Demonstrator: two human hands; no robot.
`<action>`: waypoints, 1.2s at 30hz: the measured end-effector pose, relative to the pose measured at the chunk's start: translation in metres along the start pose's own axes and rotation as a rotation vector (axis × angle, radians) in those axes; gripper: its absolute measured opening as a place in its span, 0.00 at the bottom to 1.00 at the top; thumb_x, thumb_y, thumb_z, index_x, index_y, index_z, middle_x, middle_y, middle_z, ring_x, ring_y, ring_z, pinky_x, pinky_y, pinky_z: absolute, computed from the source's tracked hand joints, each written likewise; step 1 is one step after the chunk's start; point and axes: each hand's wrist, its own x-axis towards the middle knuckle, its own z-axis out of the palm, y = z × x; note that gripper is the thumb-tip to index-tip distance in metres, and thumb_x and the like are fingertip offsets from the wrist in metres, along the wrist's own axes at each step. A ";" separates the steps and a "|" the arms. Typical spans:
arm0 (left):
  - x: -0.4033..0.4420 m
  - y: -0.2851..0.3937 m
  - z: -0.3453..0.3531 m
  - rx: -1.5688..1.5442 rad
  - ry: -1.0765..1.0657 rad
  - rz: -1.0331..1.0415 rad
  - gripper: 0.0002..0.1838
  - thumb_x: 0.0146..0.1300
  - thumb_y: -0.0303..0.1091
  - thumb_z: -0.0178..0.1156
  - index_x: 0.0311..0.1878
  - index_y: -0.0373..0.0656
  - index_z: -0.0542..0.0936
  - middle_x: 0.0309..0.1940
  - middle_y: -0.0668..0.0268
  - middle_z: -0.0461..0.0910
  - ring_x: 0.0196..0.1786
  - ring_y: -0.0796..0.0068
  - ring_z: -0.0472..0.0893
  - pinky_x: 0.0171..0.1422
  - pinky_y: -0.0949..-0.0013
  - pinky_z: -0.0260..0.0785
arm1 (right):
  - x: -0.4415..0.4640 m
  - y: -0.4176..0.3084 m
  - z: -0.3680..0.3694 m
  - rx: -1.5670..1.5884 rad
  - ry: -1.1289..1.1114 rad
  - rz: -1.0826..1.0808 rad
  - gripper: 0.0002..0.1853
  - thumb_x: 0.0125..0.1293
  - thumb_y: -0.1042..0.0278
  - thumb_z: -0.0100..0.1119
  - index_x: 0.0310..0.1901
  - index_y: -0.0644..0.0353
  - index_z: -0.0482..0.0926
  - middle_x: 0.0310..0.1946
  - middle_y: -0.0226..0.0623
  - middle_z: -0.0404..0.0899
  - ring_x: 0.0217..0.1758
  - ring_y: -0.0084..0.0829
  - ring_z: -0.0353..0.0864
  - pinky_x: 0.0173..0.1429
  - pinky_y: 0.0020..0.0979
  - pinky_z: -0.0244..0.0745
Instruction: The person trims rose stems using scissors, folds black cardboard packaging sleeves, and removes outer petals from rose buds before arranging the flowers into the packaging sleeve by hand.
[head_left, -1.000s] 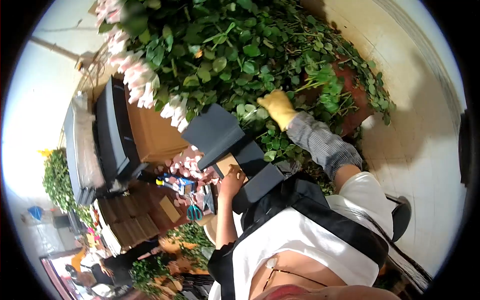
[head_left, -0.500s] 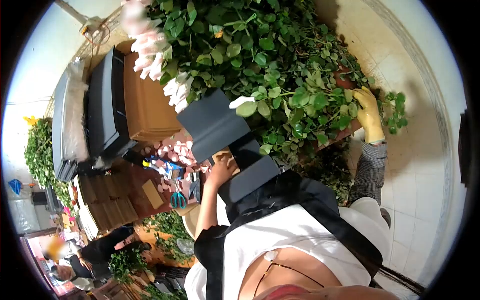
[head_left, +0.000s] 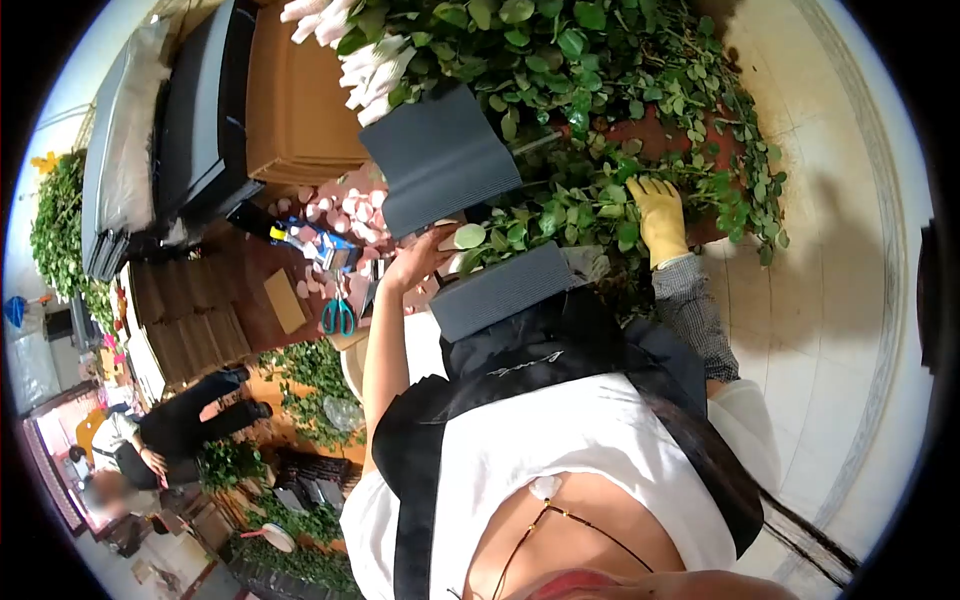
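Observation:
My left hand (head_left: 420,258) is bare, with fingers extended at the lower edge of a dark corrugated sheet (head_left: 440,160); the fingertips are partly hidden. Beside them a pale bloom or leaf (head_left: 468,236) lies between that sheet and a lower corrugated flap (head_left: 505,290). Leafy stems (head_left: 550,215) run rightward from there to my right hand (head_left: 658,215), which wears a yellow glove. Its fingers are apart and rest against the leaves. Behind the sheet are pale pink roses in white sleeves (head_left: 375,75) and a large heap of green foliage (head_left: 560,50).
Pink petals (head_left: 345,210), teal scissors (head_left: 338,316) and a blue-and-yellow item (head_left: 318,243) lie on the red table (head_left: 262,265). Cardboard stacks (head_left: 190,315) and dark sheets (head_left: 205,100) stand at left. A person (head_left: 165,435) is farther off at lower left. Tiled floor (head_left: 790,330) shows at right.
My gloved hand has come left from the far right. The leafy stem now lies lower, between the corrugated sheet and flap. My left hand has shifted to the sheet's edge beside the pale bloom or leaf.

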 end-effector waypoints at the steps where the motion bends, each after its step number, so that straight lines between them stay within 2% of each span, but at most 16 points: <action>1: -0.010 0.008 0.011 0.494 0.088 0.006 0.24 0.74 0.38 0.50 0.70 0.43 0.70 0.62 0.65 0.76 0.62 0.72 0.75 0.67 0.70 0.66 | -0.001 -0.008 -0.010 -0.030 0.067 0.041 0.29 0.64 0.75 0.52 0.69 0.50 0.69 0.65 0.37 0.74 0.70 0.39 0.69 0.76 0.40 0.59; 4: -0.016 0.007 0.024 0.544 0.136 0.058 0.21 0.75 0.38 0.54 0.67 0.43 0.75 0.54 0.68 0.81 0.54 0.77 0.77 0.60 0.75 0.69 | -0.009 -0.030 -0.012 -0.073 0.145 0.075 0.32 0.63 0.77 0.52 0.71 0.51 0.66 0.68 0.37 0.71 0.73 0.38 0.67 0.79 0.41 0.56; 6: 0.002 -0.021 -0.006 0.421 0.098 0.095 0.22 0.73 0.39 0.59 0.66 0.41 0.75 0.51 0.68 0.82 0.51 0.78 0.78 0.58 0.75 0.69 | -0.021 -0.054 -0.034 0.104 0.180 0.014 0.42 0.51 0.86 0.60 0.71 0.55 0.66 0.69 0.41 0.69 0.74 0.42 0.64 0.80 0.42 0.54; 8: -0.006 0.001 0.027 0.437 0.133 0.206 0.22 0.72 0.40 0.61 0.64 0.38 0.77 0.50 0.68 0.83 0.51 0.78 0.78 0.58 0.75 0.68 | -0.023 -0.069 -0.033 0.158 0.246 -0.074 0.42 0.51 0.87 0.58 0.71 0.54 0.66 0.67 0.41 0.71 0.73 0.43 0.65 0.80 0.43 0.55; 10: -0.004 0.010 0.033 0.652 0.282 0.044 0.21 0.73 0.36 0.58 0.63 0.34 0.76 0.52 0.66 0.81 0.55 0.76 0.77 0.63 0.74 0.67 | -0.014 -0.071 -0.006 0.161 0.297 -0.103 0.39 0.49 0.87 0.58 0.68 0.55 0.71 0.62 0.42 0.76 0.70 0.43 0.70 0.78 0.43 0.58; 11: 0.000 -0.001 0.021 0.477 0.218 0.111 0.21 0.73 0.39 0.59 0.62 0.34 0.77 0.49 0.65 0.82 0.53 0.77 0.78 0.61 0.74 0.68 | -0.009 -0.065 0.015 0.310 0.264 -0.176 0.35 0.50 0.88 0.57 0.64 0.55 0.74 0.59 0.42 0.78 0.67 0.43 0.73 0.76 0.43 0.61; 13: -0.004 -0.004 0.025 0.491 0.211 0.134 0.21 0.73 0.40 0.60 0.61 0.35 0.79 0.48 0.66 0.83 0.52 0.79 0.78 0.59 0.75 0.68 | -0.003 -0.060 0.012 0.444 0.249 -0.229 0.29 0.49 0.90 0.56 0.55 0.58 0.81 0.51 0.42 0.83 0.60 0.43 0.79 0.71 0.45 0.68; 17: 0.007 -0.014 -0.005 0.537 0.243 0.070 0.21 0.74 0.44 0.58 0.60 0.38 0.80 0.48 0.68 0.84 0.53 0.81 0.77 0.60 0.76 0.67 | 0.003 -0.042 -0.039 0.713 0.368 -0.253 0.34 0.46 0.94 0.55 0.57 0.57 0.80 0.54 0.42 0.82 0.61 0.44 0.78 0.72 0.47 0.68; 20: -0.002 -0.007 0.020 0.675 0.274 0.179 0.19 0.74 0.39 0.57 0.60 0.36 0.80 0.50 0.67 0.84 0.53 0.80 0.77 0.62 0.75 0.67 | 0.007 -0.037 -0.046 0.569 0.380 -0.289 0.33 0.47 0.92 0.58 0.58 0.57 0.78 0.55 0.44 0.81 0.60 0.45 0.78 0.71 0.46 0.70; 21: -0.005 -0.002 0.026 0.596 0.273 0.105 0.19 0.74 0.38 0.57 0.60 0.35 0.80 0.51 0.67 0.84 0.54 0.80 0.77 0.63 0.74 0.67 | 0.008 -0.038 -0.038 0.572 0.382 -0.281 0.33 0.47 0.92 0.58 0.58 0.57 0.78 0.55 0.44 0.81 0.60 0.45 0.78 0.71 0.46 0.70; 26: -0.007 -0.034 0.001 0.540 0.177 0.138 0.18 0.73 0.36 0.59 0.60 0.34 0.80 0.50 0.67 0.84 0.51 0.80 0.79 0.61 0.74 0.69 | 0.008 -0.053 -0.022 0.533 0.099 0.082 0.32 0.47 0.87 0.66 0.58 0.57 0.77 0.48 0.43 0.83 0.56 0.45 0.80 0.61 0.42 0.78; 28: -0.013 -0.022 0.012 0.654 0.144 0.053 0.18 0.71 0.37 0.62 0.57 0.35 0.81 0.46 0.68 0.84 0.48 0.81 0.78 0.56 0.73 0.70 | 0.001 -0.054 -0.037 0.463 0.184 0.054 0.33 0.44 0.83 0.70 0.57 0.56 0.78 0.43 0.42 0.84 0.55 0.44 0.80 0.62 0.42 0.76; 30: -0.021 -0.017 0.037 0.746 0.170 0.145 0.17 0.68 0.37 0.66 0.53 0.35 0.81 0.40 0.69 0.83 0.44 0.82 0.77 0.51 0.73 0.71 | 0.004 -0.043 -0.050 0.338 0.360 0.030 0.32 0.43 0.82 0.71 0.56 0.54 0.79 0.42 0.41 0.84 0.53 0.43 0.81 0.64 0.42 0.74; 32: -0.016 -0.028 0.026 0.669 0.094 0.094 0.17 0.70 0.35 0.63 0.56 0.34 0.80 0.45 0.68 0.84 0.47 0.79 0.78 0.54 0.73 0.70 | 0.003 -0.025 -0.067 0.184 0.385 0.026 0.34 0.40 0.81 0.71 0.55 0.55 0.79 0.44 0.41 0.83 0.56 0.42 0.79 0.71 0.42 0.68; 34: -0.016 -0.040 0.017 0.556 0.073 0.226 0.15 0.70 0.29 0.61 0.56 0.33 0.80 0.50 0.67 0.83 0.51 0.78 0.79 0.61 0.73 0.69 | 0.000 0.005 -0.088 0.140 0.434 0.120 0.36 0.35 0.86 0.68 0.55 0.55 0.80 0.47 0.44 0.83 0.58 0.44 0.79 0.73 0.44 0.67; 36: -0.012 -0.044 0.015 0.559 0.105 0.204 0.15 0.68 0.25 0.60 0.57 0.33 0.79 0.50 0.67 0.82 0.52 0.77 0.79 0.61 0.72 0.69 | -0.004 0.033 -0.103 0.159 0.429 -0.018 0.33 0.38 0.87 0.65 0.52 0.54 0.81 0.47 0.43 0.83 0.59 0.43 0.77 0.74 0.45 0.65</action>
